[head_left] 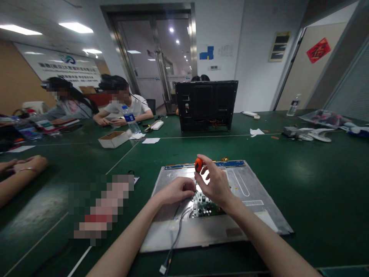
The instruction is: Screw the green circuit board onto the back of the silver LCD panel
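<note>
A flat metal display panel (pixel 253 188) lies on the green table in front of me, with a small green circuit board (pixel 201 206) at its middle. My right hand (pixel 215 179) pinches the orange handle of a screwdriver (pixel 198 165) that stands upright, its shaft pointing down at the board's upper left edge. My left hand (pixel 180 189) is curled beside the shaft, fingertips together near its lower end; what they grip, if anything, is hidden. Grey cables (pixel 179 231) run from the board over the panel's front edge to a white connector (pixel 163 268).
A black monitor housing (pixel 206 105) stands upright beyond the panel. A white box (pixel 114 139), a water bottle (pixel 131 120) and paper scraps (pixel 151 141) lie at the back left. Another person's hands (pixel 29 165) rest at the left. White plastic parts (pixel 313 134) lie far right.
</note>
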Demonstrator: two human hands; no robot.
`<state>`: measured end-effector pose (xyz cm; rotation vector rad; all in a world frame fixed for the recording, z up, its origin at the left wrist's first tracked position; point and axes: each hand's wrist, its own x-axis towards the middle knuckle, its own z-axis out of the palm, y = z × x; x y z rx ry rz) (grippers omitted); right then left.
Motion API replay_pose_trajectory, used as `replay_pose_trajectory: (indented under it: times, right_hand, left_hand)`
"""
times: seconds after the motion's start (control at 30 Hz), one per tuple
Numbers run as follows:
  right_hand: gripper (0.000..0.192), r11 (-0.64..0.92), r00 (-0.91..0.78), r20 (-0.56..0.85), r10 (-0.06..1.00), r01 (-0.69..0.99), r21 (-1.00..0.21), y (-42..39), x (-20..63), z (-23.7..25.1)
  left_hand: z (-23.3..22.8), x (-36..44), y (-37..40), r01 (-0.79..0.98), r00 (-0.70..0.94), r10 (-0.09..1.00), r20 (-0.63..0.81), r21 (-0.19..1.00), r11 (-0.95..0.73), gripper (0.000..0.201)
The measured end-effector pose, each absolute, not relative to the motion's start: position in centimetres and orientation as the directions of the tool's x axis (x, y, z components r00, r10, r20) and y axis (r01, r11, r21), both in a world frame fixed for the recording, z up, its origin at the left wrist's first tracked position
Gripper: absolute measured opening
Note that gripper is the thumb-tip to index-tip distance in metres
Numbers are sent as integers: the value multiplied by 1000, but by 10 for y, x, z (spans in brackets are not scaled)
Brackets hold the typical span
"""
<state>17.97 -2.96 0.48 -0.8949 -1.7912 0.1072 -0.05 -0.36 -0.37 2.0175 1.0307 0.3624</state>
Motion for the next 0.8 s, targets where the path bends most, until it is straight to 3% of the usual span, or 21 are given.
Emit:
replay_pose_trajectory:
  times: [0.23, 0.47, 0.8]
  right_hand:
    - [40, 706, -153, 782, 605, 557, -437, -29, 182, 7]
    - [55, 703, -155, 775, 613, 553, -446, -30, 181, 6]
    - [43, 698, -143, 784, 605, 569, -435, -28, 181, 4]
  left_hand:
    - [-1, 0, -5, 561, 609, 786, -106, 759, -332, 7]
    - [-4, 0, -4, 561, 614, 782, -111, 758, -332, 8]
    - [-4, -2, -4, 562, 627, 773, -98, 744, -361, 3]
